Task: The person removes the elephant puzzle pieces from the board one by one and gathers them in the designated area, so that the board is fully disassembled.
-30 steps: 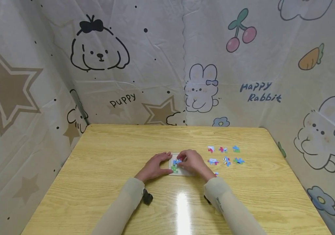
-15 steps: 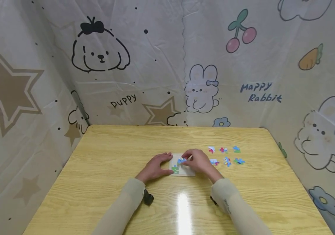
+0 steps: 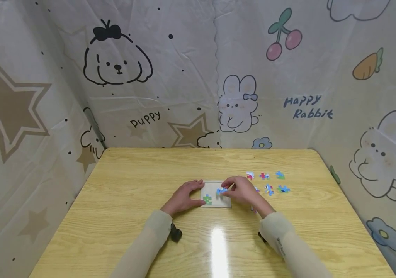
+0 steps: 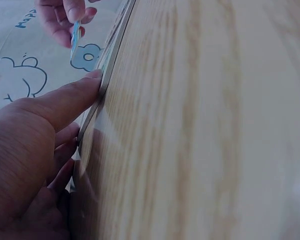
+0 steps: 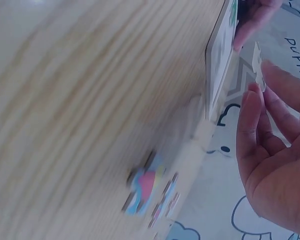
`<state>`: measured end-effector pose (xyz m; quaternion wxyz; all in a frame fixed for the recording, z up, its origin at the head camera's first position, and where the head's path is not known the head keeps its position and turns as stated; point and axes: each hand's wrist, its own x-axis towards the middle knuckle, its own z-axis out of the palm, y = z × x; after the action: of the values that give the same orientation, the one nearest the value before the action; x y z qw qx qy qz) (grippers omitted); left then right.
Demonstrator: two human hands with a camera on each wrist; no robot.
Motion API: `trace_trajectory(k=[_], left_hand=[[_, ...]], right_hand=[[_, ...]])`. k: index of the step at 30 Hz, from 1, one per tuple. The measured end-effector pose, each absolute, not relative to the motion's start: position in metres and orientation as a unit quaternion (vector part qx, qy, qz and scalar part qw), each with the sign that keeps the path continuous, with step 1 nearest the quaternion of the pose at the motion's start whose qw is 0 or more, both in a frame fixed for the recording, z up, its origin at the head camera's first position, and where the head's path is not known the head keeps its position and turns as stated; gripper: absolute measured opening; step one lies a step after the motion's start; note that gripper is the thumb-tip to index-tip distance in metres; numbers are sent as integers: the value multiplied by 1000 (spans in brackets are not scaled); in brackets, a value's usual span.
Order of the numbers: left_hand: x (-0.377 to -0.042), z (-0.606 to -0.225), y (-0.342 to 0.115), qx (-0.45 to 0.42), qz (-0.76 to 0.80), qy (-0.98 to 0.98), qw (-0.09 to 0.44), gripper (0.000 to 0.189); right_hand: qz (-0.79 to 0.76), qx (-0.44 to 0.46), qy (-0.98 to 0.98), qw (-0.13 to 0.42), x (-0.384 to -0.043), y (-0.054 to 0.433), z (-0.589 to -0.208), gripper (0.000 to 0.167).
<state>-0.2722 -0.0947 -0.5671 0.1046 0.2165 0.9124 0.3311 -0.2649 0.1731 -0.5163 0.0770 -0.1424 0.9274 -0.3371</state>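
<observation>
A pale puzzle board [image 3: 215, 203] lies mid-table with a green puzzle piece [image 3: 207, 200] at its lower left corner. My left hand [image 3: 183, 197] rests along the board's left edge, thumb and fingers spread; in the left wrist view the thumb [image 4: 72, 97] touches the rim. Above the board's right part, my right hand [image 3: 243, 190] pinches a blue puzzle piece [image 3: 220, 191] between thumb and fingertips. That piece appears edge-on and clear of the board in the right wrist view, so its picture is hidden there.
Several loose puzzle pieces [image 3: 269, 189] lie in rows right of the board, including a blue-green one [image 3: 280, 175]. Some are partly behind my right hand and forearm. The wooden table [image 3: 131, 185] meets a printed curtain [image 3: 184, 77] at its back and sides.
My right hand has lifted the blue piece and carried it rightward over the board, leaving the area above the green piece bare. The left hand stays at the board's edge.
</observation>
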Motion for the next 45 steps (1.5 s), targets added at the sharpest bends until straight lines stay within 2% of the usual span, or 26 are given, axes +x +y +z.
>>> trace_trajectory(k=[17, 45], left_hand=[[-272, -567, -95, 218, 335, 911, 105, 74], [-269, -563, -97, 224, 350, 904, 105, 73]], right_hand=[[-354, -172, 917, 67, -249, 226, -519, 20], [-373, -149, 912, 78, -215, 309, -522, 25]])
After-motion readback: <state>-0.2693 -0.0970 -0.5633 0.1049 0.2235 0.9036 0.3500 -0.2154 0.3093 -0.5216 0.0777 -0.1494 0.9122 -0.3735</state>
